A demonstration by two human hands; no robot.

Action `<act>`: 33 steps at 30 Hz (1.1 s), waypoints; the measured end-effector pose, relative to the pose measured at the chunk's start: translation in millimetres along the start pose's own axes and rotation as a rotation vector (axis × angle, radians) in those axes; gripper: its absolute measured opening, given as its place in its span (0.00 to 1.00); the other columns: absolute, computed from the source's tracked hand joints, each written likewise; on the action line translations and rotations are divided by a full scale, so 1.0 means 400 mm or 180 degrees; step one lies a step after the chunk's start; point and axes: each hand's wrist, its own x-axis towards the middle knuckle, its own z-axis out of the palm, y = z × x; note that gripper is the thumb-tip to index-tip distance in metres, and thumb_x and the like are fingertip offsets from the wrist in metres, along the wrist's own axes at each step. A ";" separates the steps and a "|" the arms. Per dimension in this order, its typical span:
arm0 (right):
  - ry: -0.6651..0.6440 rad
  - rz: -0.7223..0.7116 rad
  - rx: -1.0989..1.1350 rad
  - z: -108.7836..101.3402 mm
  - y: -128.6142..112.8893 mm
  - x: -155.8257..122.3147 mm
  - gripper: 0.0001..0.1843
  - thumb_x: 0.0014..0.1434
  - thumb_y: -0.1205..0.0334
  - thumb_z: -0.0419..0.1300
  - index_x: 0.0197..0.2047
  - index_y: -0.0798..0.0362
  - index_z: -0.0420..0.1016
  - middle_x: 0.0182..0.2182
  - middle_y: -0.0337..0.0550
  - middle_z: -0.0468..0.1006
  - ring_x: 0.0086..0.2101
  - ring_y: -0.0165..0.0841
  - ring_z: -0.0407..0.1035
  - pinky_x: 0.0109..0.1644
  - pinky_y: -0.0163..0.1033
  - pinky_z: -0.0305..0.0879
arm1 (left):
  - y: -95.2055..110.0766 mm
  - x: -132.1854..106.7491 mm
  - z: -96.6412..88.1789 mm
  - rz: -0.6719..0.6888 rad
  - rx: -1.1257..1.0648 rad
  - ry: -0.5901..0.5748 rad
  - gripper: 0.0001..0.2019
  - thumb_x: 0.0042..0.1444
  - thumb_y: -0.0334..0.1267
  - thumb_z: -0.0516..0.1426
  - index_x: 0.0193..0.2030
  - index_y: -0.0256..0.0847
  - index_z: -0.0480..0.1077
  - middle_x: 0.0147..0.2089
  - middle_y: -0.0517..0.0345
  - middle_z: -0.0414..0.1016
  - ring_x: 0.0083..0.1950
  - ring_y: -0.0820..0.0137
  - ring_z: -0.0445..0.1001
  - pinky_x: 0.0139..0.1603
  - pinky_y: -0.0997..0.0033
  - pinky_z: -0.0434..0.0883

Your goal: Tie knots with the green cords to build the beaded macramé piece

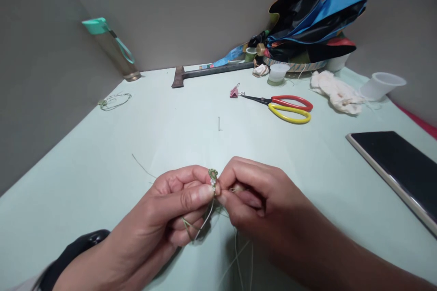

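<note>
Fingers (196, 195) of left hand (167, 213) and right hand (259, 200) pinch a tiny beaded knot (213, 176), cords (204, 220) dangling. A slip could loosen it; slack cords could tangle.

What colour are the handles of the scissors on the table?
The scissors have one red handle and one yellow handle, shown clearly in the head view.

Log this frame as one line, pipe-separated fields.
left hand: pinching beaded cord | right hand: pinching same cord beside it | loose threads: hang below hands | table: scissors, pink binder clip, dark tablet
</note>
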 end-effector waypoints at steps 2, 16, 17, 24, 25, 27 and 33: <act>0.0038 0.0058 -0.0017 -0.001 -0.004 0.002 0.09 0.61 0.70 0.61 0.31 0.48 0.72 0.22 0.26 0.55 0.21 0.26 0.48 0.25 0.35 0.48 | 0.002 -0.001 0.003 0.0011 -0.0107 0.0044 0.18 0.45 0.42 0.85 0.29 0.40 0.83 0.23 0.68 0.62 0.24 0.78 0.48 0.24 0.79 0.54; -0.0021 0.0288 0.0636 -0.034 -0.039 -0.008 0.05 0.69 0.66 0.63 0.40 0.48 0.77 0.22 0.27 0.63 0.22 0.26 0.55 0.24 0.34 0.50 | 0.000 0.006 0.008 0.0133 -0.0438 -0.0015 0.18 0.45 0.38 0.86 0.28 0.41 0.82 0.20 0.72 0.60 0.22 0.81 0.50 0.22 0.86 0.61; -0.0016 0.0290 0.0686 -0.033 -0.040 -0.008 0.05 0.69 0.66 0.63 0.40 0.47 0.77 0.22 0.28 0.63 0.22 0.27 0.55 0.25 0.34 0.50 | 0.000 0.006 0.009 0.0124 -0.0420 0.0020 0.19 0.43 0.38 0.87 0.29 0.40 0.82 0.20 0.72 0.60 0.22 0.81 0.51 0.22 0.86 0.61; -0.0045 0.1100 0.1690 -0.035 -0.057 -0.009 0.04 0.68 0.62 0.70 0.43 0.48 0.80 0.26 0.31 0.73 0.22 0.24 0.52 0.23 0.31 0.44 | 0.000 0.003 0.005 0.0143 -0.0466 0.0279 0.20 0.40 0.35 0.87 0.30 0.39 0.82 0.27 0.67 0.68 0.25 0.80 0.54 0.21 0.85 0.58; -0.0106 0.1339 0.1892 -0.036 -0.058 -0.006 0.05 0.69 0.60 0.70 0.45 0.48 0.79 0.25 0.30 0.73 0.21 0.23 0.50 0.23 0.30 0.44 | 0.000 0.003 0.005 0.0150 -0.0444 0.0281 0.20 0.40 0.35 0.87 0.30 0.39 0.82 0.27 0.67 0.68 0.25 0.80 0.54 0.21 0.85 0.59; -0.0380 0.1651 0.2152 -0.040 -0.055 0.003 0.07 0.69 0.59 0.69 0.46 0.48 0.75 0.21 0.25 0.72 0.18 0.22 0.46 0.21 0.28 0.43 | 0.001 0.004 0.005 0.0165 -0.0398 0.0273 0.20 0.40 0.36 0.87 0.30 0.39 0.82 0.26 0.68 0.66 0.24 0.81 0.53 0.21 0.85 0.58; -0.1424 0.2077 0.2084 -0.048 -0.035 0.026 0.09 0.62 0.63 0.71 0.38 0.49 0.73 0.20 0.27 0.77 0.15 0.20 0.49 0.17 0.26 0.44 | -0.003 0.005 -0.004 0.0198 -0.0294 0.0215 0.17 0.42 0.38 0.86 0.31 0.41 0.85 0.24 0.69 0.66 0.23 0.81 0.49 0.22 0.84 0.58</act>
